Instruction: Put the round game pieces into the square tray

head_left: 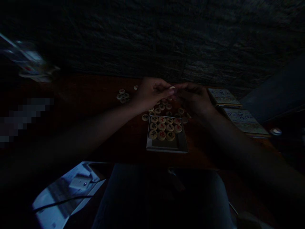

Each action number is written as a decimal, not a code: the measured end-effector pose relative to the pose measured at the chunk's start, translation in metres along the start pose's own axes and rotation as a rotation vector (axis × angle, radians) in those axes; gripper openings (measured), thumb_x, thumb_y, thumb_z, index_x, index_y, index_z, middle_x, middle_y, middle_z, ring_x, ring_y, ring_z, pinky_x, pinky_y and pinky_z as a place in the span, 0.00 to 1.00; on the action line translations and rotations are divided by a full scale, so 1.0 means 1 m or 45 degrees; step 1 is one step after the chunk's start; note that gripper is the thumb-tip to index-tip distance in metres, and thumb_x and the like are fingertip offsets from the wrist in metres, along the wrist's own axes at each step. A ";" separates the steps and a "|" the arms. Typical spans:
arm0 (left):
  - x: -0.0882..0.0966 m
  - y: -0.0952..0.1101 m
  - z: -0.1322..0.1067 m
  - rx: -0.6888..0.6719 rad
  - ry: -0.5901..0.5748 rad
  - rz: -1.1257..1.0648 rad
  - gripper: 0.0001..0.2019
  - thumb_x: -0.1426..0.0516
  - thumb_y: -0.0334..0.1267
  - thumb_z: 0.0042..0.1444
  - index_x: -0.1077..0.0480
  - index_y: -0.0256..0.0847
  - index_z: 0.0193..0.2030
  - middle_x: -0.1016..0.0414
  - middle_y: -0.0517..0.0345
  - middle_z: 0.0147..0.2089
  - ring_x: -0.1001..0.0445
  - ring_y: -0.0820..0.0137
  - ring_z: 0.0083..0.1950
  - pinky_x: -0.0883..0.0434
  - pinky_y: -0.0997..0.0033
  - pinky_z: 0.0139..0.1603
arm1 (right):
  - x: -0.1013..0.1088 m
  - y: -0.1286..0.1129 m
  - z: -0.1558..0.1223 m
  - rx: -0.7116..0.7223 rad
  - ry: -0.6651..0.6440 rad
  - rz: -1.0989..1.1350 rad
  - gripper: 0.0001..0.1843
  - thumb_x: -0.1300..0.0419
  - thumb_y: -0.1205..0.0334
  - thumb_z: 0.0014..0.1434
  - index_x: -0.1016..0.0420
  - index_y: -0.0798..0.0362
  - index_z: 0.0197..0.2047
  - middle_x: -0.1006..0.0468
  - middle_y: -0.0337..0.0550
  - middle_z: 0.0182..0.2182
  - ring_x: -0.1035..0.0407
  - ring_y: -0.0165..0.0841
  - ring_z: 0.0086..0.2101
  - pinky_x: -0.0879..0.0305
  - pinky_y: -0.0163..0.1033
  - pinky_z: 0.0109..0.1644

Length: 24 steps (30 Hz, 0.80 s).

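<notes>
In dim light, my left hand and my right hand meet above a dark wooden table. Their fingertips pinch one round pale game piece between them. Below the hands stands a shallow square box with several wooden Chinese chess discs laid in rows, marked in red or black characters. More loose discs lie just beyond the box, partly hidden by my hands.
A small cluster of discs lies to the left on the table. Two flat printed boards or box parts rest at the right. A dark stone wall rises behind. A charger and cable lie on the floor at the lower left.
</notes>
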State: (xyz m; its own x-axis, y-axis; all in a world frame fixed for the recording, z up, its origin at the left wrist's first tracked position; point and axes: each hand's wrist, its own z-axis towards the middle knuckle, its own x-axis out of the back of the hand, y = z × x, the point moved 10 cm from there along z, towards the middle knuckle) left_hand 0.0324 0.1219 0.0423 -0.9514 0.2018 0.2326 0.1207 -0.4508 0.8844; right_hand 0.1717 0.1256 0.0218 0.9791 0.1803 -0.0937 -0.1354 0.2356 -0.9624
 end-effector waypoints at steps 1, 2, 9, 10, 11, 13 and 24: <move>-0.001 -0.001 -0.001 -0.010 -0.002 -0.018 0.05 0.35 0.34 0.60 0.20 0.35 0.41 0.16 0.53 0.35 0.19 0.71 0.32 0.23 0.72 0.35 | 0.000 0.001 -0.001 -0.010 0.000 0.047 0.09 0.25 0.61 0.49 0.17 0.51 0.35 0.15 0.40 0.36 0.21 0.34 0.38 0.24 0.44 0.52; -0.003 -0.002 -0.002 -0.023 -0.002 -0.043 0.06 0.35 0.34 0.59 0.20 0.34 0.42 0.16 0.52 0.36 0.18 0.70 0.33 0.23 0.72 0.36 | 0.001 0.002 -0.001 -0.020 0.002 0.086 0.09 0.24 0.62 0.49 0.16 0.52 0.34 0.15 0.40 0.36 0.20 0.34 0.38 0.24 0.44 0.53; 0.002 -0.010 -0.011 -0.049 0.099 -0.129 0.13 0.33 0.36 0.57 0.20 0.38 0.49 0.15 0.49 0.46 0.15 0.65 0.44 0.19 0.65 0.48 | 0.001 0.013 -0.006 -0.138 0.015 0.176 0.16 0.21 0.56 0.44 0.15 0.51 0.36 0.14 0.42 0.36 0.19 0.34 0.36 0.21 0.41 0.48; 0.002 -0.010 -0.013 -0.052 0.096 -0.098 0.13 0.33 0.35 0.56 0.20 0.38 0.49 0.14 0.49 0.46 0.15 0.66 0.45 0.19 0.65 0.48 | 0.002 0.013 -0.006 -0.128 0.024 0.155 0.17 0.20 0.56 0.43 0.15 0.52 0.36 0.14 0.42 0.34 0.20 0.33 0.34 0.21 0.40 0.45; 0.002 -0.009 -0.014 -0.060 0.091 -0.075 0.13 0.34 0.34 0.57 0.20 0.39 0.49 0.14 0.50 0.45 0.15 0.66 0.44 0.19 0.65 0.48 | 0.001 0.012 -0.006 -0.111 0.024 0.115 0.18 0.20 0.55 0.43 0.15 0.52 0.36 0.14 0.42 0.33 0.20 0.32 0.32 0.21 0.38 0.42; 0.001 -0.007 -0.017 -0.079 0.078 -0.044 0.12 0.34 0.34 0.57 0.20 0.39 0.49 0.14 0.50 0.45 0.15 0.66 0.44 0.19 0.66 0.48 | -0.002 0.008 -0.007 -0.061 0.003 0.011 0.18 0.20 0.53 0.44 0.15 0.54 0.36 0.15 0.43 0.31 0.22 0.31 0.29 0.23 0.35 0.36; 0.003 -0.010 -0.021 -0.020 0.108 -0.116 0.10 0.35 0.36 0.58 0.20 0.40 0.47 0.14 0.52 0.44 0.15 0.67 0.43 0.19 0.69 0.44 | -0.015 0.005 -0.013 -0.086 -0.036 -0.045 0.19 0.24 0.45 0.49 0.14 0.52 0.34 0.14 0.44 0.29 0.21 0.32 0.26 0.21 0.37 0.35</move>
State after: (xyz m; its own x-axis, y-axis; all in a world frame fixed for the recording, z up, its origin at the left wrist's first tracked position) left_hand 0.0222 0.1092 0.0259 -0.9788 0.1688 0.1162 0.0288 -0.4479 0.8936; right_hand 0.1586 0.1113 0.0153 0.9783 0.2002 -0.0527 -0.0891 0.1772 -0.9801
